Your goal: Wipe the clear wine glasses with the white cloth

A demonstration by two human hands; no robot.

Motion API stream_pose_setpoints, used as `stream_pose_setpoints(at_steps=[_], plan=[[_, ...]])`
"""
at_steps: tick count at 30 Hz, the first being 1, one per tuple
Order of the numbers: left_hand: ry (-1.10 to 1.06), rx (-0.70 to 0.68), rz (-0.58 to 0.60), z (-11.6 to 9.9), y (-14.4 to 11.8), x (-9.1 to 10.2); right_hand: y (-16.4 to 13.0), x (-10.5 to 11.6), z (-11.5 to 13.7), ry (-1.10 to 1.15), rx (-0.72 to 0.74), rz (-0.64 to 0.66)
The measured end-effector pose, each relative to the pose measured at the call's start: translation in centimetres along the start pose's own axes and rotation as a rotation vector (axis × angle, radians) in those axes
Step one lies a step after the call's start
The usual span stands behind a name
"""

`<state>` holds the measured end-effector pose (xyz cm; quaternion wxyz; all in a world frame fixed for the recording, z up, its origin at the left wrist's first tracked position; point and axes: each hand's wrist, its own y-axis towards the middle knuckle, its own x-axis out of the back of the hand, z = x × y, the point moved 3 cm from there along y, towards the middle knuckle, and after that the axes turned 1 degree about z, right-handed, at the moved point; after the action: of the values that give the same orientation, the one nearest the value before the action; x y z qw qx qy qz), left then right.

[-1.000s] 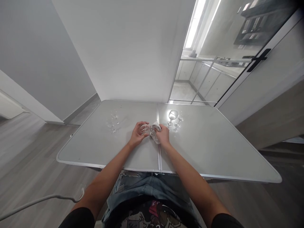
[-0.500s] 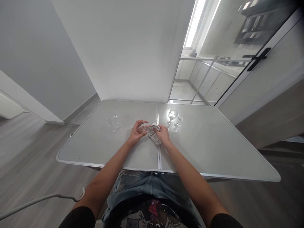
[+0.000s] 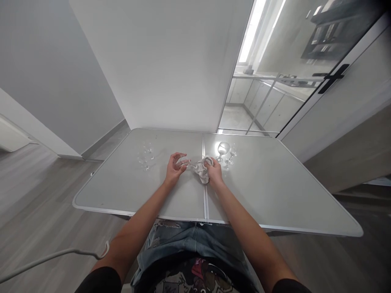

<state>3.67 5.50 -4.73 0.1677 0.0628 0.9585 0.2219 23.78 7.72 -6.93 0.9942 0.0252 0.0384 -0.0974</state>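
My left hand (image 3: 174,167) is wrapped round the bowl of a clear wine glass (image 3: 182,163), which lies on its side in the air with its stem pointing right. In my right hand (image 3: 214,170) is a crumpled whitish cloth (image 3: 203,170), at the stem end of that glass. Folds of cloth hide the foot, so I cannot tell whether cloth and glass touch there. Beyond my right hand stand two stemmed glasses, one large wine glass (image 3: 223,149) and a fainter glass (image 3: 231,154) beside it.
On the left part of the pale table (image 3: 122,191) stand several clear glasses (image 3: 146,156), hard to make out. A metal seam (image 3: 205,203) crosses the table from front to back. A wall (image 3: 171,81) rises behind it, and a white cable (image 3: 61,253) hangs at lower left.
My right hand and the cloth have shifted slightly right, away from the bowl. My left hand has moved a little left and turned the glass.
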Motion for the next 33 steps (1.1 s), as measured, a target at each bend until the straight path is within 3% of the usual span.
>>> stream_pose_setpoints(at_steps=[2, 4, 8, 10, 12, 16, 18, 23, 26, 29, 33], plan=[[0.016, -0.019, -0.047, -0.1, 0.1, 0.2, -0.4, 0.6, 1.0, -0.115, 0.093, -0.08], [0.024, -0.038, -0.079, -0.1, 0.1, 0.4, -0.9, 0.5, 1.9, -0.218, 0.216, -0.073], [0.01, -0.044, -0.069, 0.2, 0.1, 0.3, -2.4, -1.8, 3.0, -0.342, 0.488, 0.301], [-0.005, -0.025, -0.073, 0.3, 0.0, 0.4, -3.1, -2.9, 3.0, -0.378, 0.549, 0.473], [-0.031, -0.007, -0.101, 0.3, 0.0, 0.8, -3.4, -3.3, 3.0, -0.33, 0.516, 0.489], [-0.096, -0.022, -0.161, -0.1, 0.2, 1.2, -2.8, -2.3, 2.6, 0.018, 0.246, 0.101], [-0.119, -0.026, -0.159, -0.4, 0.2, 1.1, -2.3, -2.1, 2.1, 0.233, 0.091, 0.001], [-0.1, 0.071, -0.025, -0.3, -0.1, -0.2, -1.5, -3.1, 2.0, 0.534, -0.133, 0.237], [-0.028, 0.087, 0.0, -0.2, -0.2, -0.6, -1.5, -2.8, 2.6, 0.557, -0.117, 0.251], [0.038, 0.037, -0.04, -0.3, -0.2, -0.5, -1.8, -2.3, 3.1, 0.538, -0.014, 0.21], [0.043, 0.035, 0.011, -0.5, -0.3, -0.8, -2.0, -2.4, 3.1, 0.522, 0.087, 0.18]])
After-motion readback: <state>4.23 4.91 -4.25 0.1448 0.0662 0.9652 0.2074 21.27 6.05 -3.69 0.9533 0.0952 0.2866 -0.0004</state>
